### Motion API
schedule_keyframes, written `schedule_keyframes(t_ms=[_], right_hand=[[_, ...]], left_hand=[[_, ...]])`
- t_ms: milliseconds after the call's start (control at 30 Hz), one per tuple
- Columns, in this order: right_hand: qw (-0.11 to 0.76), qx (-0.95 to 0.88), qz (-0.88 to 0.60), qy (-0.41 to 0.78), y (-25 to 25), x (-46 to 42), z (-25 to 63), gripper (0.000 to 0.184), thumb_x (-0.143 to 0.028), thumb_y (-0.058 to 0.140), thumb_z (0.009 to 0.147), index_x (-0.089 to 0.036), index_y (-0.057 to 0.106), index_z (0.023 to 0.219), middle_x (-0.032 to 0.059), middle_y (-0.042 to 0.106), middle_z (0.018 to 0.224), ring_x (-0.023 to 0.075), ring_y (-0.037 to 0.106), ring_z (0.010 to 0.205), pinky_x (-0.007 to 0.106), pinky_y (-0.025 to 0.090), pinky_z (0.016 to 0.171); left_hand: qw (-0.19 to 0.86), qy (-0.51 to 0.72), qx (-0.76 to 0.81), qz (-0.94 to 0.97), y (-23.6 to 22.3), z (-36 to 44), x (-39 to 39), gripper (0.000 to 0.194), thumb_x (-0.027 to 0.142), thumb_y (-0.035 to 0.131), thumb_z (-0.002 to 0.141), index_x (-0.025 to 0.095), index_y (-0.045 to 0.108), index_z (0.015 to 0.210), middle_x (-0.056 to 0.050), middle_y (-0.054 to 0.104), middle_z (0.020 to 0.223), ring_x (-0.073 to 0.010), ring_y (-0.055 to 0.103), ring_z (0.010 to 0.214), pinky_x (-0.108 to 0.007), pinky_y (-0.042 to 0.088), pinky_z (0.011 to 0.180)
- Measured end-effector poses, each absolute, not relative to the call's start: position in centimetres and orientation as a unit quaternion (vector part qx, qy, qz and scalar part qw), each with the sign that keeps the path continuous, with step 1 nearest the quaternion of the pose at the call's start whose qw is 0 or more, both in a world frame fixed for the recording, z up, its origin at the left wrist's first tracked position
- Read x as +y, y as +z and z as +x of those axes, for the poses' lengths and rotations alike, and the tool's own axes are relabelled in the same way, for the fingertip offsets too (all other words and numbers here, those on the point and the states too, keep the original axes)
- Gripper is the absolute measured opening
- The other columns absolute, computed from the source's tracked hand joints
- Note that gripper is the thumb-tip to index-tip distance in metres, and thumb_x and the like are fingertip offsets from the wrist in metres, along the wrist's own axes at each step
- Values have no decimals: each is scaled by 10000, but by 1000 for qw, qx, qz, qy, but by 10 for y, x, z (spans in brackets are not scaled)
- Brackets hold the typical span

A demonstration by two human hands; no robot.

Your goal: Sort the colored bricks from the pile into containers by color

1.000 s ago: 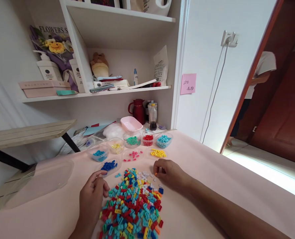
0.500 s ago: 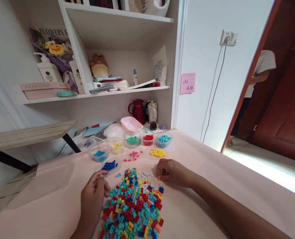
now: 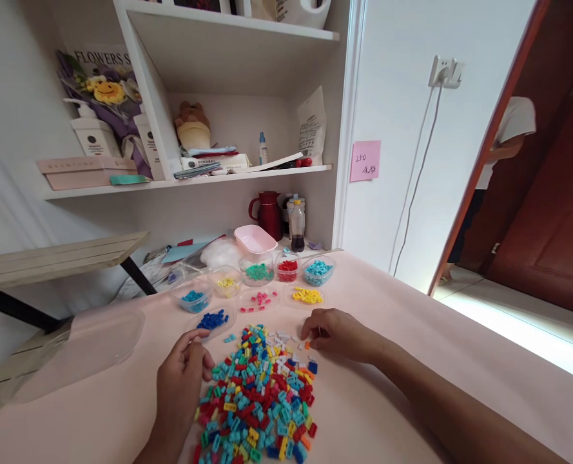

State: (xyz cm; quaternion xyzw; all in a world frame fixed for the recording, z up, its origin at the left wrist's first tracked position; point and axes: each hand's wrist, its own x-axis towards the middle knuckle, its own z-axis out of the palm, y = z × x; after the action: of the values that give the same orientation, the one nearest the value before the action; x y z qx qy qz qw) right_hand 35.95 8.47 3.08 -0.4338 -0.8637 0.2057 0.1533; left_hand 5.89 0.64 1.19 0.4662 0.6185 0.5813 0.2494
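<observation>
A heap of small toy building bricks [image 3: 262, 399] in mixed colours lies on the pink table covering. My left hand [image 3: 182, 370] rests along the left side of the heap, its fingers loosely bent and apart, nothing seen in them. Its index finger is close to a clear tray of dark blue bricks [image 3: 213, 319]. To the right of the heap, my right hand [image 3: 337, 335] bends its fingers down in a pinch beside loose white bricks [image 3: 282, 338]. An orange brick [image 3: 307, 345] lies by the right thumb. Whatever sits between those right fingertips is hidden.
Clear tubs hold sorted bricks: blue [image 3: 193, 300], pale yellow [image 3: 226, 283], green [image 3: 259, 272], red [image 3: 287, 269], light blue [image 3: 319, 270]. Pink bricks [image 3: 262, 299] and yellow bricks [image 3: 307, 296] sit in shallow trays. Behind are a pink basin [image 3: 256, 240] and red jug [image 3: 269, 216]. A person [image 3: 503, 142] stands in the doorway.
My right hand has shifted slightly left, and the orange brick by its fingers shows more fully. My left hand has stayed in place.
</observation>
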Motion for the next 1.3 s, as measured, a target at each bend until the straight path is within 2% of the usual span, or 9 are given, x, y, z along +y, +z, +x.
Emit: schedule_keyframes(t_ms=[300,400,567,667,867,1067,1200,1300], right_hand=[[141,-847,-458,232,32,82,363,46,-177,623,683,-211,646,704,-10,655,795,132,556,688,217,365,569],[161,-845,-434,267,33,84,366,65,-195,639,697,-206,666,754,4,648,838,132,566,702,211,393,581],[174,-858,-414,249,32,85,362,270,-206,651,725,-269,711,980,19,655,862,159,582,758,243,418,652],[157,-864,-415,237,30,83,359,249,-181,621,733,-285,721,935,3,668,820,157,584,751,245,403,652],[140,-851,-459,212,33,81,357,106,-196,614,703,-233,665,789,-11,657,768,139,545,677,229,338,572],[147,-839,-474,222,30,83,358,44,-198,608,697,-215,609,737,-15,650,768,131,533,669,219,335,561],[152,-846,-460,223,30,83,361,48,-182,585,716,-214,609,743,-13,653,772,133,541,674,223,356,577],[163,-848,-453,220,29,83,361,135,-149,552,737,-224,648,795,-1,675,829,142,568,714,237,391,628]], left_hand=[[254,585,617,460,14,62,4,421,513,522,769,179,608,1010,45,565,505,-124,486,427,-214,405,431],[255,584,617,463,13,61,4,404,497,517,778,181,602,1016,45,563,513,-124,486,430,-216,410,438],[252,579,623,463,12,61,5,402,489,507,792,192,596,1049,42,561,529,-136,498,442,-225,407,436],[248,574,626,466,12,61,6,398,491,500,803,200,596,1057,40,564,536,-139,499,450,-225,403,439],[248,580,623,462,11,61,5,423,495,519,791,184,610,1063,32,568,534,-141,502,443,-233,409,443],[252,582,625,455,13,62,5,413,504,524,771,178,620,1007,34,562,519,-134,493,428,-229,407,427],[246,584,623,458,13,62,4,421,501,518,782,185,618,1041,36,566,523,-135,502,437,-227,426,437],[242,581,623,464,12,62,4,431,480,519,786,186,610,1088,38,568,528,-134,503,435,-223,430,430]])
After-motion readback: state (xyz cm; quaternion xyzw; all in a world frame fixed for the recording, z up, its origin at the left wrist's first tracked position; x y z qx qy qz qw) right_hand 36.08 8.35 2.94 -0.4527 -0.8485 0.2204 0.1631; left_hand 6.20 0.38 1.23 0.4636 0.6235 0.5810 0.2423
